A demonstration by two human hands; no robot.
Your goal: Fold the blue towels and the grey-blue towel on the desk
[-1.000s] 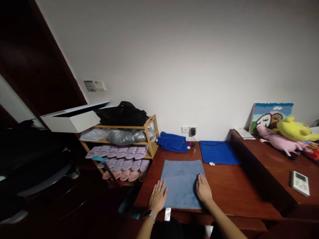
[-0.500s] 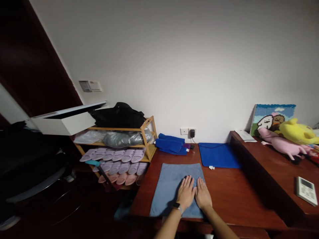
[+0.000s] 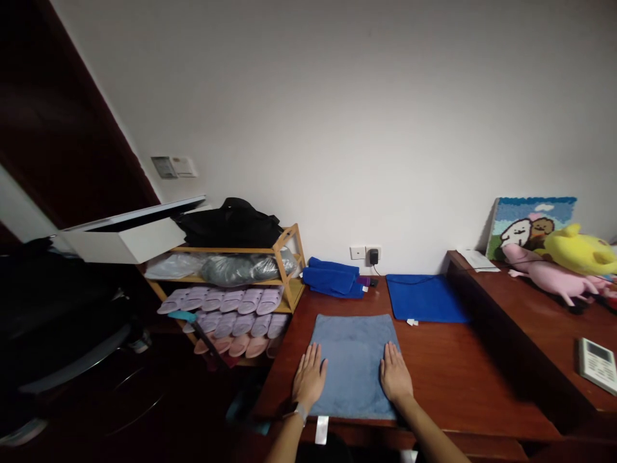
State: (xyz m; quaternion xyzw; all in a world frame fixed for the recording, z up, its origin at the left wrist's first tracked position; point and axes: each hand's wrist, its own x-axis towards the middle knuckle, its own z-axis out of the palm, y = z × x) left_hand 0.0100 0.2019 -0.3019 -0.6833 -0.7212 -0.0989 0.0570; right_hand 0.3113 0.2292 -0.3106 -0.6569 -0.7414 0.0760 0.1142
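Observation:
A grey-blue towel (image 3: pixel 354 366) lies spread flat on the reddish-brown wooden table (image 3: pixel 448 373), with a white label (image 3: pixel 322 429) hanging at its front edge. My left hand (image 3: pixel 310 376) rests palm down on the towel's left edge, fingers stretched out. On the right edge lies my right hand (image 3: pixel 396 373), also flat with its fingers extended. Neither hand grips the cloth. Behind it, a bright blue towel (image 3: pixel 427 298) is laid flat at the back right, and folded blue towels (image 3: pixel 332 280) are stacked at the back left.
Left of the table stands a wooden shoe rack (image 3: pixel 292 257) with several slippers (image 3: pixel 231 302) and a black bag (image 3: pixel 229 225) on top. A raised surface on the right holds a white calculator-like device (image 3: pixel 598 364) and plush toys (image 3: pixel 554 273). A plugged-in adapter (image 3: pixel 373 256) is on the wall.
My left hand has moved left across the towel, from beside my right hand to the left edge. My right hand stays near the right edge. The front label now shows.

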